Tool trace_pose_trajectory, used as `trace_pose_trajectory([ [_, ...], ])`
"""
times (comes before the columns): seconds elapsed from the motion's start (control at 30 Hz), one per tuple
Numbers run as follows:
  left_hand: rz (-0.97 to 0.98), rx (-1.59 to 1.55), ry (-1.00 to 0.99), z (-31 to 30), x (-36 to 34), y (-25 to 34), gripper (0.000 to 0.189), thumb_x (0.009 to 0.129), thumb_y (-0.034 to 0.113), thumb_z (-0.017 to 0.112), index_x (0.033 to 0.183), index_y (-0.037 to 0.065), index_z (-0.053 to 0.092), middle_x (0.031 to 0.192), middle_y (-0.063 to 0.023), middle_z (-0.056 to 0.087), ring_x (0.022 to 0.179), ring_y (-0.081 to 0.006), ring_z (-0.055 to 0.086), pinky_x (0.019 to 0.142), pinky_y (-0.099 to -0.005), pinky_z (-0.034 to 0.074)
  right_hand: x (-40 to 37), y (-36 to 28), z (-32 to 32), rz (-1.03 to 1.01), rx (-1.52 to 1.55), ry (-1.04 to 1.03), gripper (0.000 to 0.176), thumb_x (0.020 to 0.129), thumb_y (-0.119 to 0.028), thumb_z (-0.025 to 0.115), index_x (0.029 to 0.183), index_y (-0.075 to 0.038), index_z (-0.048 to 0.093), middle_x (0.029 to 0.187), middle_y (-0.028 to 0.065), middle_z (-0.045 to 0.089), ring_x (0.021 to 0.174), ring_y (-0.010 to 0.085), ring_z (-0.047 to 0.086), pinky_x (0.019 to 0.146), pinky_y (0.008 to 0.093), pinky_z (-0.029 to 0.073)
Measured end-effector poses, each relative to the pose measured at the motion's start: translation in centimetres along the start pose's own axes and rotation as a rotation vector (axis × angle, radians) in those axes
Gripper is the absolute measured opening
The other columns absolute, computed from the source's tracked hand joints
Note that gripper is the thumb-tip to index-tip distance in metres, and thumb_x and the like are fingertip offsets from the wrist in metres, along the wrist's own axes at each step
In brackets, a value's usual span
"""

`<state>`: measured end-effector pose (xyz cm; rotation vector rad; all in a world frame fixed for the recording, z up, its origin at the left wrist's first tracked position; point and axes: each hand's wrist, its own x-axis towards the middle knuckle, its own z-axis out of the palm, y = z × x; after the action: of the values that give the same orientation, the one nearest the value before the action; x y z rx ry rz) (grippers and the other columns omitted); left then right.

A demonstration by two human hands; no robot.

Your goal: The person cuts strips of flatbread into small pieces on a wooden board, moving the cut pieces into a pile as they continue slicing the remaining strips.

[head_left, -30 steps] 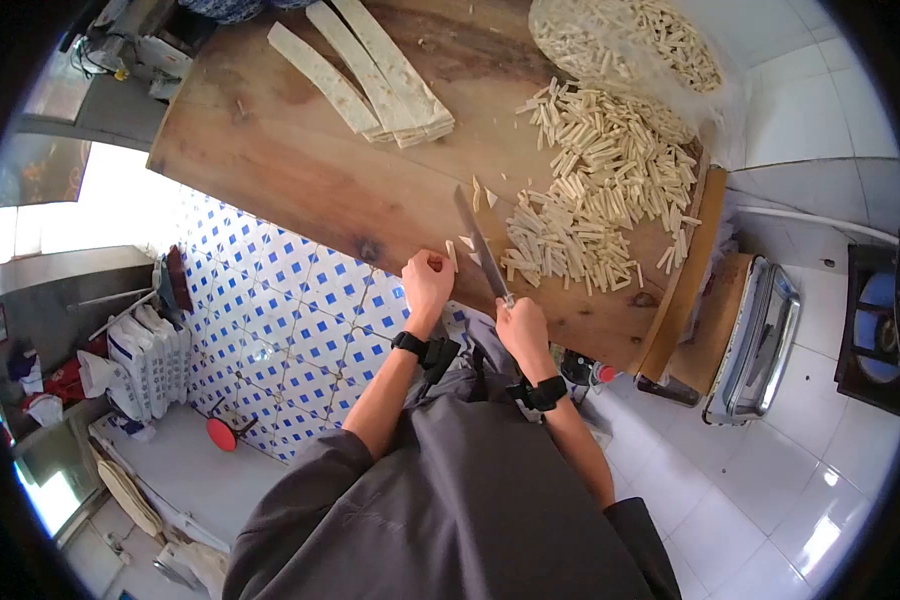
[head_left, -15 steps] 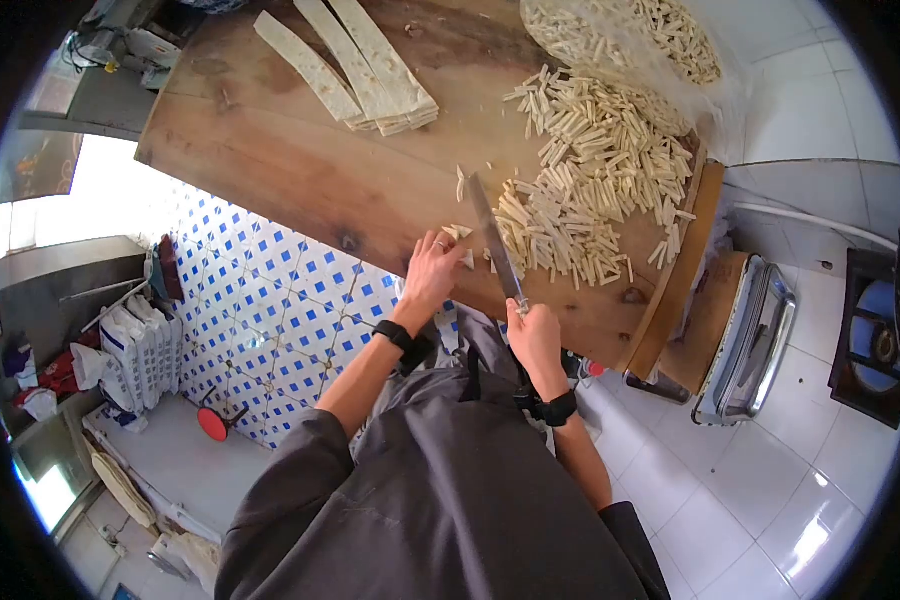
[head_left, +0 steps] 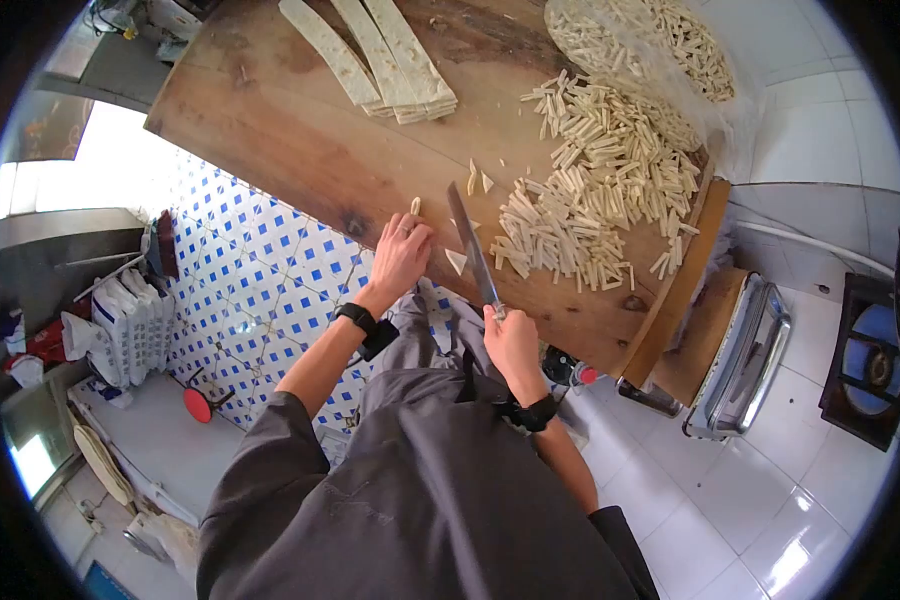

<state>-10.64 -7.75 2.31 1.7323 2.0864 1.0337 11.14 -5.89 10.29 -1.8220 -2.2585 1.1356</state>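
My right hand (head_left: 515,345) grips the handle of a long knife (head_left: 473,248), whose blade points away from me over the wooden board. To its left, my left hand (head_left: 402,255) rests near the board's front edge, fingers bent together. A small pale flatbread piece (head_left: 415,206) shows at its fingertips. Between hand and blade lies a triangular scrap (head_left: 456,261), and slim offcuts (head_left: 472,177) lie beyond the knife tip. Right of the blade spreads a big heap of short flatbread strips (head_left: 610,170).
Stacked long flatbread bands (head_left: 410,75) lie at the back of the wooden board (head_left: 270,130). A clear plastic bag of cut strips (head_left: 630,40) stands at the back right. A raised wooden edge (head_left: 682,270) borders the right side. A red-capped bottle (head_left: 582,374) is below the board.
My left hand has moved left, away from the knife, with the small piece at its fingertips. The knife has shifted slightly left too, and the triangular scrap is now uncovered.
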Motion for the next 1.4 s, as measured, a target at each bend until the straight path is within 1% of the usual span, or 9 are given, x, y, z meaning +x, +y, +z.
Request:
trace_pose_trajectory([
  [0.1, -0.121, -0.04, -0.012, 0.4, -1.5, 0.5, 0.016, 0.076, 0.006, 0.068, 0.091, 0.003, 0.062, 0.095, -0.0107, 0.059, 0.095, -0.0325, 0.053, 0.082, -0.041, 0.046, 0.1, 0.4, 0.5, -0.025, -0.016, 0.011, 0.044, 0.09, -0.031, 0.06, 0.065, 0.005, 0.061, 0.062, 0.0274, 0.058, 0.067, 0.045, 0.061, 0.058, 0.0492, 0.048],
  [0.3, -0.221, -0.076, -0.015, 0.9, -2.7, 1.3, 0.021, 0.075, 0.012, 0.074, 0.091, 0.004, 0.063, 0.094, -0.0106, 0.058, 0.093, -0.0318, 0.052, 0.08, -0.0399, 0.046, 0.3, 0.6, 1.4, -0.066, -0.074, -0.005, 0.047, 0.091, -0.031, 0.059, 0.061, 0.006, 0.059, 0.061, 0.0284, 0.058, 0.065, 0.0451, 0.062, 0.058, 0.0493, 0.05],
  [0.5, -0.248, -0.026, 0.014, 1.4, -2.6, 1.7, 0.025, 0.071, 0.017, 0.076, 0.09, 0.006, 0.063, 0.095, -0.0091, 0.056, 0.096, -0.0322, 0.049, 0.083, -0.0415, 0.042, 0.7, 1.0, 2.0, -0.055, -0.095, -0.042, 0.045, 0.091, -0.03, 0.059, 0.064, 0.006, 0.06, 0.062, 0.029, 0.059, 0.067, 0.0453, 0.063, 0.059, 0.0493, 0.051],
  [0.73, -0.296, 0.01, 0.014, 1.9, -2.1, 2.2, 0.025, 0.07, 0.016, 0.077, 0.089, 0.007, 0.063, 0.095, -0.0086, 0.055, 0.096, -0.0311, 0.049, 0.083, -0.0408, 0.041, 0.1, 0.2, 1.6, -0.021, -0.115, -0.046, 0.035, 0.088, -0.027, 0.062, 0.069, 0.002, 0.065, 0.066, 0.0264, 0.062, 0.068, 0.0436, 0.064, 0.062, 0.0494, 0.052],
  [1.03, -0.344, 0.039, 0.031, 2.1, -2.0, 3.1, 0.022, 0.07, 0.013, 0.077, 0.086, 0.005, 0.064, 0.092, -0.0107, 0.056, 0.093, -0.0333, 0.049, 0.082, -0.0427, 0.041, -0.2, -0.1, 1.3, -0.002, -0.106, -0.06, 0.028, 0.085, -0.023, 0.065, 0.072, 0.002, 0.063, 0.07, 0.0236, 0.064, 0.071, 0.0409, 0.065, 0.062, 0.0478, 0.053],
  [1.23, -0.35, 0.041, 0.04, 2.4, -2.0, 3.7, 0.018, 0.073, 0.012, 0.074, 0.087, 0.007, 0.064, 0.095, -0.0087, 0.055, 0.096, -0.031, 0.047, 0.086, -0.0417, 0.039, -0.3, 0.2, 1.6, -0.028, -0.167, -0.105, 0.025, 0.084, -0.023, 0.066, 0.079, 0.001, 0.063, 0.075, 0.0221, 0.064, 0.072, 0.0396, 0.066, 0.063, 0.046, 0.054],
  [1.27, -0.364, 0.052, 0.035, 2.5, -2.1, 3.8, 0.017, 0.073, 0.012, 0.074, 0.087, 0.007, 0.064, 0.095, -0.0087, 0.055, 0.096, -0.0311, 0.047, 0.086, -0.0417, 0.039, -0.4, 0.0, 1.6, -0.023, -0.164, -0.103, 0.025, 0.084, -0.023, 0.066, 0.079, 0.001, 0.063, 0.075, 0.0221, 0.064, 0.072, 0.0396, 0.066, 0.063, 0.046, 0.054],
  [1.33, -0.373, 0.063, 0.025, 2.6, -2.1, 4.0, 0.017, 0.074, 0.011, 0.073, 0.087, 0.007, 0.064, 0.095, -0.0087, 0.055, 0.095, -0.0312, 0.047, 0.086, -0.0417, 0.039, -0.5, -0.4, 1.6, 0.004, -0.144, -0.018, 0.033, 0.09, -0.026, 0.059, 0.075, 0.002, 0.065, 0.067, 0.0245, 0.062, 0.069, 0.0428, 0.063, 0.061, 0.05, 0.051],
  [1.4, -0.378, 0.072, 0.046, 2.7, -2.1, 4.3, 0.015, 0.074, 0.011, 0.073, 0.085, 0.007, 0.064, 0.095, -0.0089, 0.055, 0.094, -0.0316, 0.046, 0.086, -0.0417, 0.039, -0.5, -0.2, 1.9, -0.004, -0.114, -0.016, 0.033, 0.09, -0.026, 0.059, 0.074, 0.002, 0.065, 0.067, 0.0245, 0.062, 0.069, 0.0426, 0.063, 0.061, 0.0501, 0.051],
])
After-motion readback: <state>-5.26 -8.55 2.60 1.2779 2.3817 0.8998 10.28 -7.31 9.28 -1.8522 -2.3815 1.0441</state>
